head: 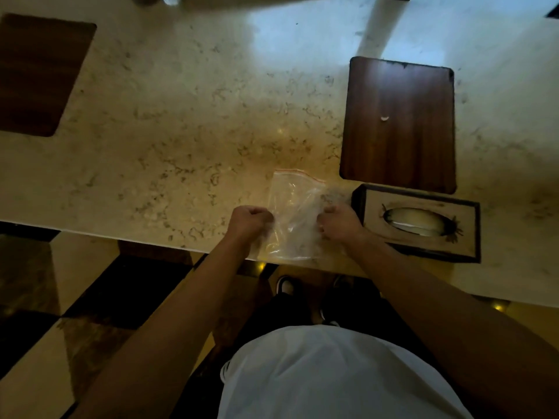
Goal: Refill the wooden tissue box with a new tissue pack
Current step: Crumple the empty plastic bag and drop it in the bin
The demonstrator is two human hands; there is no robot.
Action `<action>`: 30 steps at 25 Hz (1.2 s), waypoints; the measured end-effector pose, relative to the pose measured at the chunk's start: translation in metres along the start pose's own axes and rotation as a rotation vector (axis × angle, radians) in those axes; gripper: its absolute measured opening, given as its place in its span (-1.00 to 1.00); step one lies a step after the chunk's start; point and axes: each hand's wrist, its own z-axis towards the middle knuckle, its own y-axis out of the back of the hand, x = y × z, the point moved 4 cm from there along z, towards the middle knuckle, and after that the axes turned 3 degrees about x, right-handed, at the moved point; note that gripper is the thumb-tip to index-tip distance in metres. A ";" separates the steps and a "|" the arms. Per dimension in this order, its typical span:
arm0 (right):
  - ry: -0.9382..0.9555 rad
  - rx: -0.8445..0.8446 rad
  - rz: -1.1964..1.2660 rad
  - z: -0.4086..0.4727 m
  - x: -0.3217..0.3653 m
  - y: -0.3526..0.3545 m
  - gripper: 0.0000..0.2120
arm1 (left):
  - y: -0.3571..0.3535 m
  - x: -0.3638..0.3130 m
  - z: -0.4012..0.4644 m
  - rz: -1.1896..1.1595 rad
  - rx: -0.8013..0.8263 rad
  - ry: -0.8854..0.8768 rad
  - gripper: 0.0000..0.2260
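Gripping a clear plastic bag [295, 213] at the counter's [181, 131] near edge, both hands fisted on its sides.

Left hand [249, 220] and right hand [340, 223] pinch the bag; contents unclear. The wooden tissue box [419, 222] sits just beside the right hand. Likely next: opening the bag.

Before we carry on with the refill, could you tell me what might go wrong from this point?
1. The clear plastic bag, gripped by the left hand and right hand, overhangs the table edge; anything released could drop to the floor.
2. The right hand sits close beside the wooden tissue box, so a hard pull might knock it.
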 end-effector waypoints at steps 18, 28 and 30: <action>0.332 -0.061 0.497 -0.077 -0.040 0.122 -0.86 | -0.080 -0.062 -0.063 -0.106 0.465 -0.236 -0.95; 0.389 -0.281 0.948 -0.150 -0.243 0.279 -0.73 | -0.327 -0.046 -0.144 0.135 0.765 -0.195 -0.78; 0.363 -0.359 1.039 -0.169 -0.296 0.309 -0.75 | -0.391 -0.028 -0.166 0.168 0.826 -0.154 -0.72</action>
